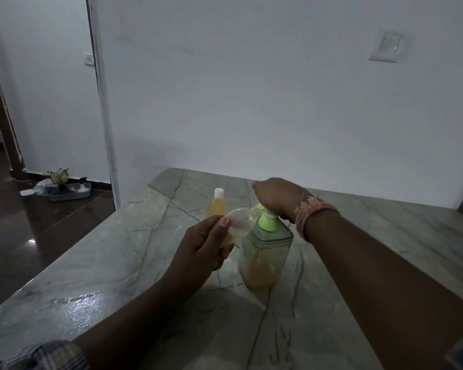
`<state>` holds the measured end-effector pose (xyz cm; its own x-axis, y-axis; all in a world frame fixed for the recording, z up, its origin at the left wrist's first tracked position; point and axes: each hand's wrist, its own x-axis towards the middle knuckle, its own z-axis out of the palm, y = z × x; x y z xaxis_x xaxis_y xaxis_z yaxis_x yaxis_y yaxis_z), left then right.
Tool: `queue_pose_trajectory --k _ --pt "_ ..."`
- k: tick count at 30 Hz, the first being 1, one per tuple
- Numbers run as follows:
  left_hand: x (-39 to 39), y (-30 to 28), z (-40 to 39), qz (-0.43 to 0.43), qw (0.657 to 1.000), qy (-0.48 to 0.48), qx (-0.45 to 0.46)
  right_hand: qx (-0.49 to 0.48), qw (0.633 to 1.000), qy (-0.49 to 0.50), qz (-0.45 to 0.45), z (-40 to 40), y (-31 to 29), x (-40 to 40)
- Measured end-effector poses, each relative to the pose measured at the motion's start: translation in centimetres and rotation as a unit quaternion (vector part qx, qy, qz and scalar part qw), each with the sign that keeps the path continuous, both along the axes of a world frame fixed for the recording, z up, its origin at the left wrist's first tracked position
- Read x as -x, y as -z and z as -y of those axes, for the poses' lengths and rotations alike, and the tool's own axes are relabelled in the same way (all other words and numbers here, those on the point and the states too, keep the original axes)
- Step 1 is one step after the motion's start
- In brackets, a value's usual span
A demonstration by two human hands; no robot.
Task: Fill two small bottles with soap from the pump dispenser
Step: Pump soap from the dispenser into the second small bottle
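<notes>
Done: capped bottle [217, 204] full, toward worktop [96, 265] far edge | Now: your left hand [198, 252] grips open bottle [238, 222] at nozzle; your right hand [275, 196] presses pump dispenser [265, 252] mid-worktop | Left: fill, cap.

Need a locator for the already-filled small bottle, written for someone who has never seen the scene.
Start at the grey marble table against the white wall. Near its middle stands the big pump dispenser with the green top; the filled bottle stands upright just behind it, towards the wall. It has a white cap and orange soap, unlike the clear uncapped bottle held in the left hand.
</notes>
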<state>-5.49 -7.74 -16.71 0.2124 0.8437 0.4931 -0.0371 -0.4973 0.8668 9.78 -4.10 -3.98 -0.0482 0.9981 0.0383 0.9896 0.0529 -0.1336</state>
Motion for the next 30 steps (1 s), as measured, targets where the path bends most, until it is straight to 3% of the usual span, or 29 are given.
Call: queue_pose_trajectory --k 4,8,12,21,26,30 --pt "0.1 0.0 0.0 0.0 1.0 0.0 -0.001 0.007 1.0 -0.001 -0.022 -0.4 -0.2 -0.2" --pt "0.1 0.2 -0.1 -0.002 1.0 -0.005 0.002 -0.031 0.999 -0.006 0.009 0.5 0.2 -0.1" --pt "0.0 0.1 -0.1 -0.012 1.0 -0.009 0.002 0.004 0.999 -0.017 0.037 -0.2 0.1 -0.3" --pt "0.0 0.0 0.0 -0.002 1.0 -0.006 0.0 -0.038 0.999 -0.01 -0.006 0.3 0.5 -0.5" --pt "0.0 0.0 0.0 -0.004 1.0 -0.005 0.005 0.008 1.0 -0.001 -0.004 0.5 -0.3 -0.1" --pt "0.1 0.0 0.2 0.0 1.0 0.0 0.008 -0.001 0.998 0.004 -0.062 -0.3 -0.1 -0.4"
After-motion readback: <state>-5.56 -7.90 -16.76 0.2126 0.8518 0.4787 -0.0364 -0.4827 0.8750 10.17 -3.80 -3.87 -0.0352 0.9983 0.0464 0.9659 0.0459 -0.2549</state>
